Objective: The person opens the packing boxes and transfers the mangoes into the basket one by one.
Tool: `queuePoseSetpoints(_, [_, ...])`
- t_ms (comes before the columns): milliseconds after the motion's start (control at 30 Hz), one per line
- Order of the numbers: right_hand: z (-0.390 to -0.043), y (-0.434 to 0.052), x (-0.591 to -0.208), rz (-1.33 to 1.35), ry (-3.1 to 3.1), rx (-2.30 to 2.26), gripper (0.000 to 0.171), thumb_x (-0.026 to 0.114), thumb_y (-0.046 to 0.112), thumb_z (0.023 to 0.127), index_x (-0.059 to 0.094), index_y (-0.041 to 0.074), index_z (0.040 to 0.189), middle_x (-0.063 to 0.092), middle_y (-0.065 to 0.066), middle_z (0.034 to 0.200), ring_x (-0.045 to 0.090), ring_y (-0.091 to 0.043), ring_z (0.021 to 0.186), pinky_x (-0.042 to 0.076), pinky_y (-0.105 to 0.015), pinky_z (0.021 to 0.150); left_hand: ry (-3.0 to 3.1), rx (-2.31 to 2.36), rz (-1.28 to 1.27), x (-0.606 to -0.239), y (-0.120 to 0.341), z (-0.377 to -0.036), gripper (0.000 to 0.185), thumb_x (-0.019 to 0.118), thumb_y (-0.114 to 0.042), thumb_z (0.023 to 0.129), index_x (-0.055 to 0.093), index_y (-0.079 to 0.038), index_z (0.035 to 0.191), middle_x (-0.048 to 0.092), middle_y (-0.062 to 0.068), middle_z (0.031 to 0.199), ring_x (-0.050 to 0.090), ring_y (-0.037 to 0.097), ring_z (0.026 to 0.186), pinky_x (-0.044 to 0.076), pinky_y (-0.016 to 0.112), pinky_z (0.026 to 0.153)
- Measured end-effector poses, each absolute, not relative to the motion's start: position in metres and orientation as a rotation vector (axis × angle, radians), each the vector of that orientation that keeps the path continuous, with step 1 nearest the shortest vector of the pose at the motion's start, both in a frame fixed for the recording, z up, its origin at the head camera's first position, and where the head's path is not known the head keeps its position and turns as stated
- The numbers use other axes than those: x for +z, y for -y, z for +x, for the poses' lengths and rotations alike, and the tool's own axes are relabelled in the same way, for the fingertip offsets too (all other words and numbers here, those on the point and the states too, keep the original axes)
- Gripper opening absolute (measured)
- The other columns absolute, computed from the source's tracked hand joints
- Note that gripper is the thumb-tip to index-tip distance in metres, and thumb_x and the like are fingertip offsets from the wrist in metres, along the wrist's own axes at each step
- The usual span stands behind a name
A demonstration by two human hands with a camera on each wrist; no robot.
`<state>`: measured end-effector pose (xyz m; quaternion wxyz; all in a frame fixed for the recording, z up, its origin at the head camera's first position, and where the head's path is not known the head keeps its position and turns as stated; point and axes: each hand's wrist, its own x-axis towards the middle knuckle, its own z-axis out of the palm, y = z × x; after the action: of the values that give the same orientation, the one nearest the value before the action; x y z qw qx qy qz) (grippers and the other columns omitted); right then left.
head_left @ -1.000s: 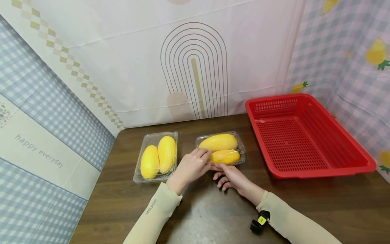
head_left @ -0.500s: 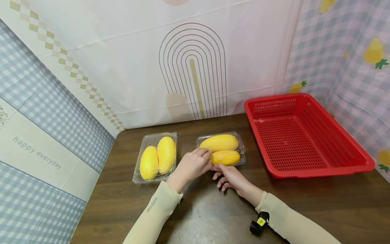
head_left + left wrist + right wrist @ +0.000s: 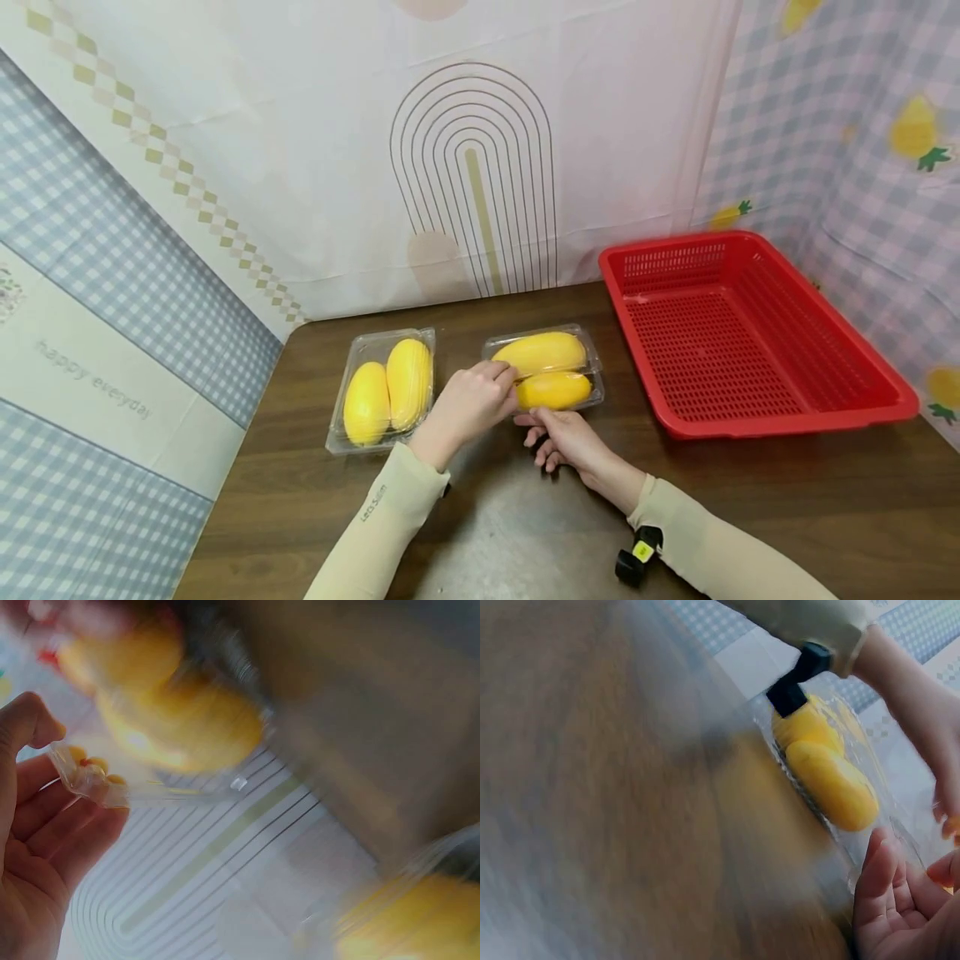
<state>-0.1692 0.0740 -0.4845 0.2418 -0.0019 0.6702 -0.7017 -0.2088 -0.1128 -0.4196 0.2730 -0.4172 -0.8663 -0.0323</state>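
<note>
at the near edge of a dark wooden table, a person's right hand rests just under the front rim of a clear plastic clamshell box, thumb up against the rim and the other fingers loosely curled below it; whether they actually pinch the plastic cannot be told. beside it, the left hand pinches the box's left front corner, thumb and fingertips pressed together on the thin clear rim in the left wrist view. the box sits directly beyond both hands and holds two yellow mangoes, one behind the other. left of the grip, a second clamshell box holds another pair of mangoes lying side by side. right of the grip and well apart, a red perforated plastic basket stands on the table. farthest off, a patterned cloth backdrop hangs behind the table.
</note>
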Motion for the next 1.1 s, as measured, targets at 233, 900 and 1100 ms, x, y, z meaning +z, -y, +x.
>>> queuePoseSetpoints(233, [-0.165, -0.074, -0.482, -0.031, -1.780, -1.949, 0.048, 0.041, 0.029, 0.107, 0.061, -0.007, 0.132, 0.059, -0.002, 0.081, 0.057, -0.008, 0.056, 0.049, -0.020, 0.051, 2.362, -0.158, -1.094, -0.395, 0.116, -0.215, 0.023, 0.071, -0.013, 0.089, 0.075, -0.001, 0.108, 0.074, 0.010, 0.105, 0.072, 0.023, 0.093, 0.059, 0.032, 0.077])
queuePoseSetpoints(900, [-0.159, -0.068, -0.485, 0.009, -1.762, -1.986, 0.047, 0.041, 0.027, 0.107, 0.059, -0.008, 0.133, 0.058, -0.002, 0.078, 0.062, -0.009, 0.059, 0.054, -0.023, 0.059, 2.468, -0.859, -0.533, -0.395, 0.117, -0.235, 0.046, 0.065, -0.042, 0.097, 0.072, -0.003, 0.121, 0.069, 0.008, 0.103, 0.064, 0.020, 0.081, 0.056, 0.035, 0.076])
queuePoseSetpoints(1100, [-0.156, -0.070, -0.482, 0.003, -1.755, -2.013, 0.049, 0.042, 0.028, 0.108, 0.058, -0.010, 0.134, 0.057, -0.002, 0.078, 0.061, -0.009, 0.060, 0.054, -0.023, 0.060, 2.469, -1.102, -0.364, -0.398, 0.116, -0.236, 0.053, 0.062, -0.046, 0.098, 0.068, -0.003, 0.128, 0.067, 0.009, 0.104, 0.061, 0.025, 0.086, 0.054, 0.036, 0.076])
